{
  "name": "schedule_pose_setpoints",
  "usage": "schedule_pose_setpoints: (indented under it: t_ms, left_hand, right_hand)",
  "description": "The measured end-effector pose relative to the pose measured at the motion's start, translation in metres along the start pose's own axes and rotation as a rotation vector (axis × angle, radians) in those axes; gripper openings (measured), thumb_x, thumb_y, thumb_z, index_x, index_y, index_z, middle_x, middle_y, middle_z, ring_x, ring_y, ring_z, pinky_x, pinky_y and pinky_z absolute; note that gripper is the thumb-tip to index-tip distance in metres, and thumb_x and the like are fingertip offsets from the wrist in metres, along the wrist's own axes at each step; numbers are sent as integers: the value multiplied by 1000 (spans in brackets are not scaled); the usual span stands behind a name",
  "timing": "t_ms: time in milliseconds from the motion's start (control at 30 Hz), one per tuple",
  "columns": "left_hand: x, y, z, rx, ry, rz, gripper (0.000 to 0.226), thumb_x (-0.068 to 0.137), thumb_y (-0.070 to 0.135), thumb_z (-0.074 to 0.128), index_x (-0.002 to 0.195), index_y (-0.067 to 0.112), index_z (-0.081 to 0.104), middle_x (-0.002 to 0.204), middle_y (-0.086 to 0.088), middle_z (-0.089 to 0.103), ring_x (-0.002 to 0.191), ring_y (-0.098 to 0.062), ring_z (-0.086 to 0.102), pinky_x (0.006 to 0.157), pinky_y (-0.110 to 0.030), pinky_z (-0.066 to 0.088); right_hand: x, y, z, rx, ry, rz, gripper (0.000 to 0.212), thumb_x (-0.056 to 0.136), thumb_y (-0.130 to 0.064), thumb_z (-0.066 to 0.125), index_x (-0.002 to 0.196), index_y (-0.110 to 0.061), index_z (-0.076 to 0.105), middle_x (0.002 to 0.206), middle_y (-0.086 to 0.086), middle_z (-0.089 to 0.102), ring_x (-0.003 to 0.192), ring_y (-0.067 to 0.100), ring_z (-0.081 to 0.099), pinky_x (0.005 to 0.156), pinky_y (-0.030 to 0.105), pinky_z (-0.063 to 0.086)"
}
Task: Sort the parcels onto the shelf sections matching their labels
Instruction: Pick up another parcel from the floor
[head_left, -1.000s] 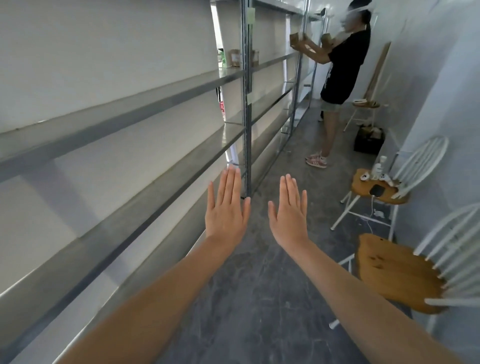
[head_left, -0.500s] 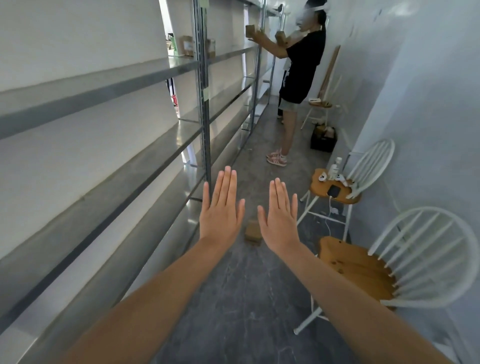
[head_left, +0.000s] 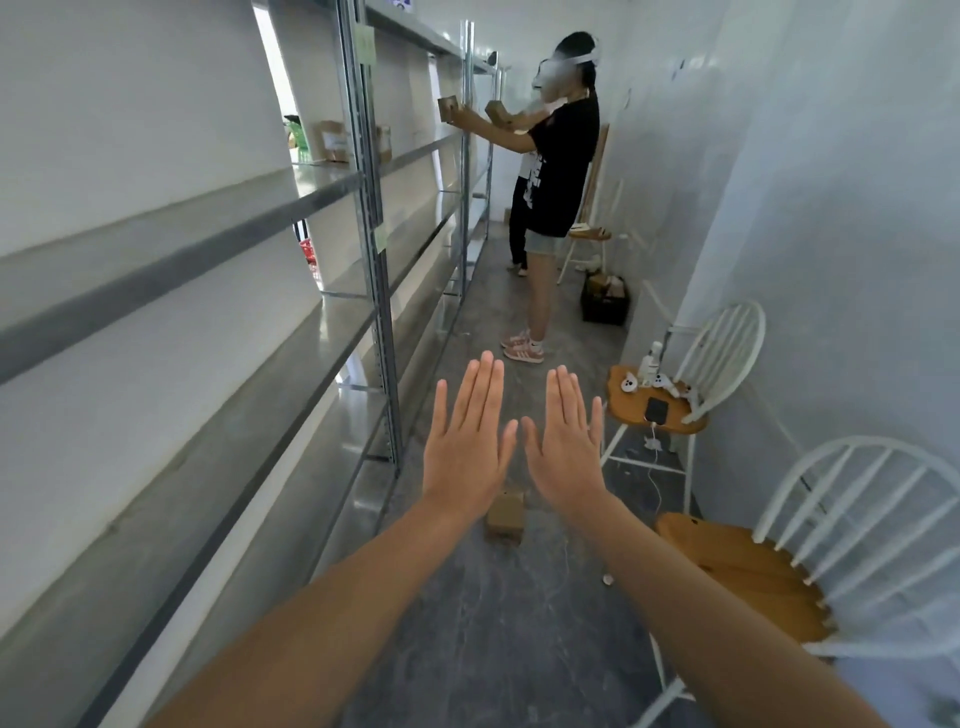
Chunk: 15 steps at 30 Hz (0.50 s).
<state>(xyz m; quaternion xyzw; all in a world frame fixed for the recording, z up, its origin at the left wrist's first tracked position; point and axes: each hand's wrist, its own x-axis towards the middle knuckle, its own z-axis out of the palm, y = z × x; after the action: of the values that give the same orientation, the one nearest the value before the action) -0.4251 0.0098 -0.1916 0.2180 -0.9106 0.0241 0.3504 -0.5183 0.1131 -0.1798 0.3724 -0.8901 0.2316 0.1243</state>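
My left hand (head_left: 465, 441) and my right hand (head_left: 563, 447) are stretched out flat side by side, backs up, fingers together, holding nothing. Below them a small brown cardboard parcel (head_left: 505, 517) lies on the dark floor, partly hidden by my wrists. A long metal shelf rack (head_left: 371, 218) runs along the left wall, with green labels (head_left: 365, 44) on its upright. Brown parcels (head_left: 332, 141) stand on an upper shelf further back.
A person in a black shirt (head_left: 558, 171) stands ahead at the rack holding small boxes. Two white chairs with wooden seats (head_left: 657, 410) (head_left: 743, 566) line the right wall; the nearer-to-the-person one carries a phone and controllers. A black crate (head_left: 605, 304) sits beyond.
My view has swung right, down the aisle. The parcel on the floor has come into sight under my hands. Both hands stay flat and have drawn closer together.
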Motion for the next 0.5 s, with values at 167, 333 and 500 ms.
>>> schedule_pose_setpoints:
  t_ms: [167,333,500]
  left_hand:
    - [14,-19,26,-110,-46,-14,66,108,39,26,164,5,14,173,-11,11,160,-21,7,131,-43,11]
    - [30,-15,54,-174,-75,23,67,108,38,29,164,6,8,174,-11,6,161,-21,4,131,-40,7]
    - [61,-11,86,-207,-119,49,68,109,38,28,164,7,3,174,-10,2,161,-20,0,131,-38,3]
  right_hand:
    - [15,-4,24,-32,-43,33,68,108,-40,28,163,-10,1,172,4,-2,159,17,-7,125,43,-13]
    - [31,11,40,-111,-90,69,71,104,-48,14,163,-11,-2,172,3,-6,158,16,-10,125,42,-14]
    - [62,38,47,-84,-103,137,69,109,-41,26,163,-12,-4,172,2,-8,158,15,-13,122,40,-19]
